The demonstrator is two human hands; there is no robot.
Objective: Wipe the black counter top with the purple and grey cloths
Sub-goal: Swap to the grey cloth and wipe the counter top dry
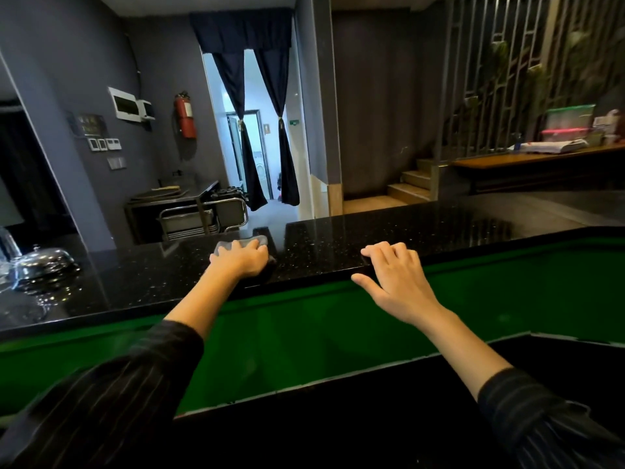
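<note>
Head view: the grey cloth (236, 244) lies on the black speckled worktop (406, 228), left of the middle and a little back from the near edge. The left hand (241, 262) sits on top of it, fingers curled over the fabric and gripping it against the stone. Only the cloth's far strip shows beyond the knuckles. Its long axis runs left to right, along the worktop's length, with the right end pointing slightly farther away. Something dark shows under the hand's right side; whether that is the purple cloth cannot be told.

The right hand (395, 282) is to the right, apart from the cloth. It is open and holds nothing, its fingers spread with the tips resting on the worktop's near edge. The left hand is therefore the working one. Unwiped stone stretches both ways from it, so the next stroke would likely run sideways along the cloth's axis. A shiny domed cover (44, 262) stands at the far left.
</note>
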